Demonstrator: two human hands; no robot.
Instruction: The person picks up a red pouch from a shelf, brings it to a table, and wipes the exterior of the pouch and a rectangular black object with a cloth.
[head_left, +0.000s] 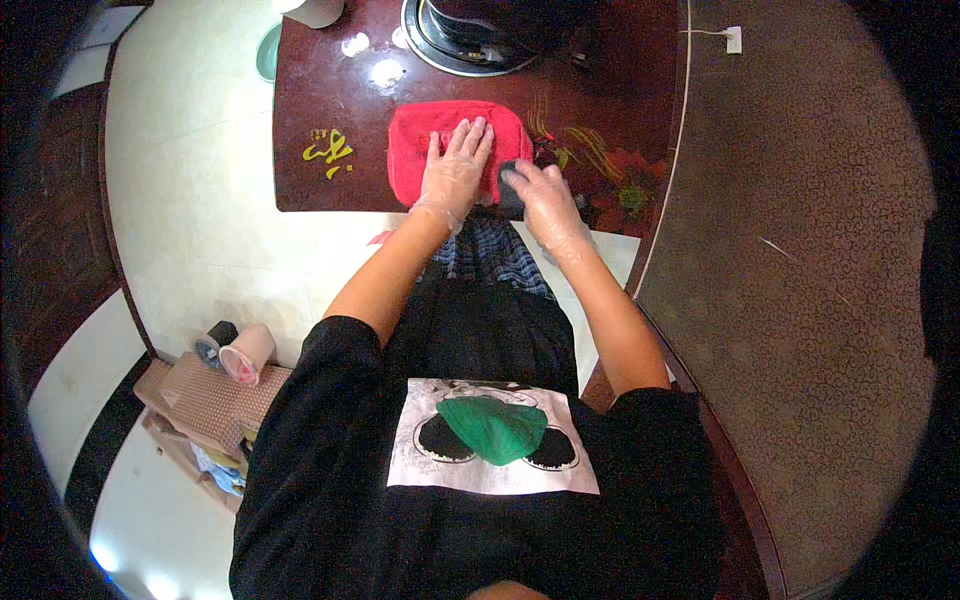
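Observation:
A red fabric pouch (409, 161) with rounded corners lies flat near the front edge of the dark, glossy wooden table (345, 187). It bears some writing, partly covered by my left hand (456, 169). That hand wears a thin clear plastic glove and rests palm down on the pouch, fingers spread. My right hand (551, 202), gloved the same way and slightly blurred, has its fingers curled over a small dark object (510, 196) at the pouch's right edge. Whether this object is a cloth, a brush or something else cannot be made out.
A round-based black appliance (469, 45) stands at the table's back. Green basin (268, 54) and pale bin (319, 11) are beyond the left corner. Two cups (251, 352) (217, 341) lie on a brown box-like stand (202, 390). A patterned wall (795, 187) borders the right side.

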